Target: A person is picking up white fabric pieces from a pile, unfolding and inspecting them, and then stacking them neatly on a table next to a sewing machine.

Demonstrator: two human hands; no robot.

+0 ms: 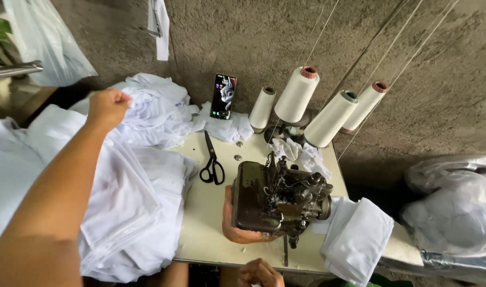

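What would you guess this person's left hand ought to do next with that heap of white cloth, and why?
Probably lift one piece free and bring it toward the sewing machine. The left hand is closed on the edge of the white cloth pile, far from the machine, while the right hand waits at the table's near edge, holding nothing that I can see.

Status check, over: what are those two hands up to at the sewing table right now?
Left hand closed on white fabric pile. Right hand low at table edge, grip unclear. Scissors and sewing machine untouched. Nothing blocking.
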